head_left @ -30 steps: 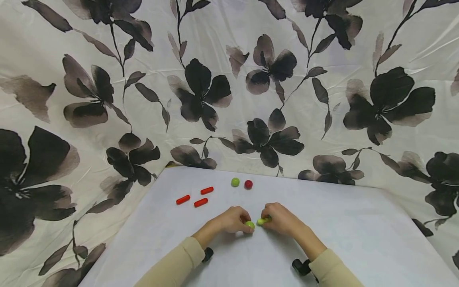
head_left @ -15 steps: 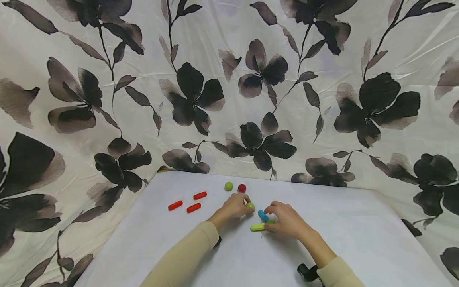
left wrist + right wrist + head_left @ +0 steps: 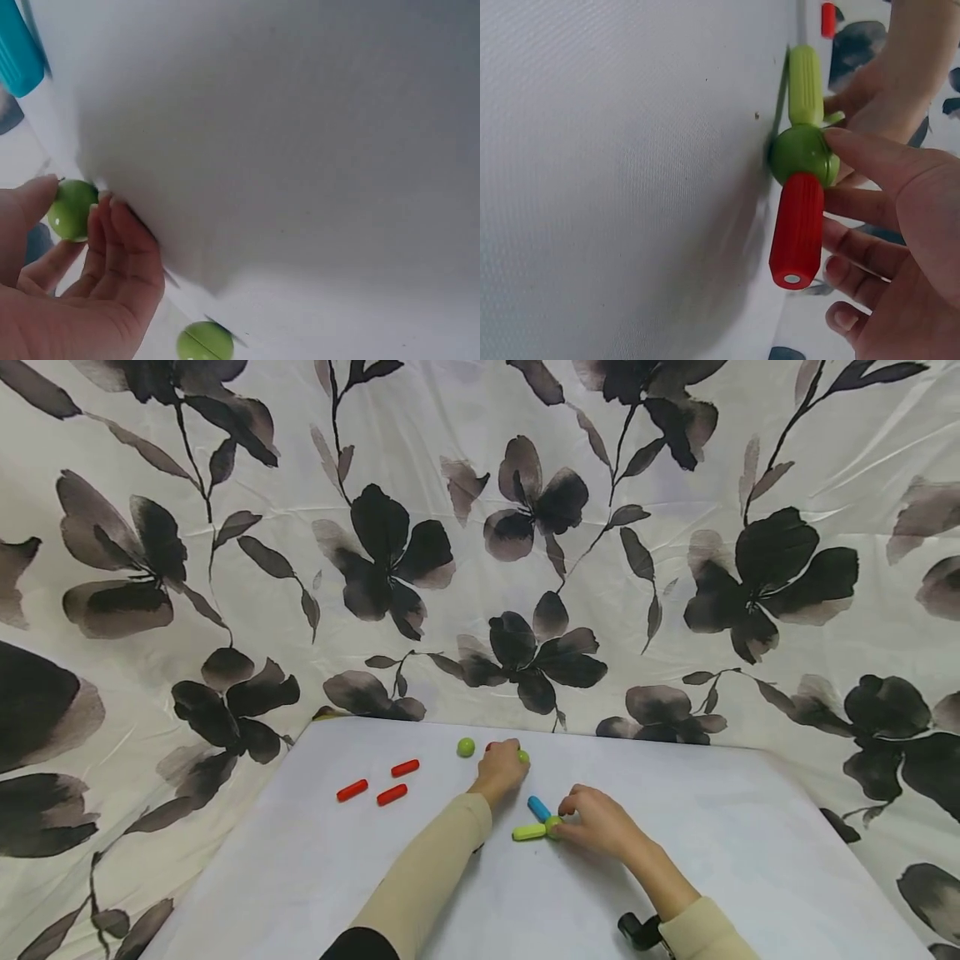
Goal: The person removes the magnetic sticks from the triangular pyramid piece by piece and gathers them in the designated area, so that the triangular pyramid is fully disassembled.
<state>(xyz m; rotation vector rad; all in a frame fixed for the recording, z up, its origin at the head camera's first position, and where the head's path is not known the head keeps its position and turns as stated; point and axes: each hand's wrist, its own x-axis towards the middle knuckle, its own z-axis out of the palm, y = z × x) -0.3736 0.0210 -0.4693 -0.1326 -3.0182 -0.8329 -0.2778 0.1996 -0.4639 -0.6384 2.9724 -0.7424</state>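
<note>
**Hands on balls and sticks**

Left hand [image 3: 500, 767] pinched a green ball [image 3: 73, 209] near table's [image 3: 720, 860] far edge, w/ a loose green ball [image 3: 466, 747] beside; right hand [image 3: 597, 819] fingers gripped green joint ball [image 3: 802, 154] w/ green stick [image 3: 528, 832] & blue stick [image 3: 538, 808] attached, mid-table; three red sticks [image 3: 377, 786] lay left.

The white table [image 3: 712, 860] lies bare at 3 and 6 o'clock of the right hand [image 3: 600, 818], so passage there is free. At 10 o'clock three red rods [image 3: 378, 781] lie near one another. At 12 o'clock a floral cloth [image 3: 480, 568] stands as a wall behind the far edge.
</note>
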